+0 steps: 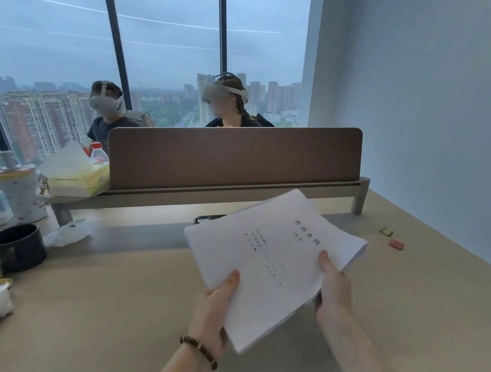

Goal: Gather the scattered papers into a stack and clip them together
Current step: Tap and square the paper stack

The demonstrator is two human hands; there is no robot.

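Holding the paper stack [273, 264] tilted above the tabletop [111, 307] near its right far corner, left hand [214, 306] and right hand [333, 292] each pinching a near edge, risking loose sheets fanning and sliding out unclipped, small clips [396, 244] lying well apart by the right edge
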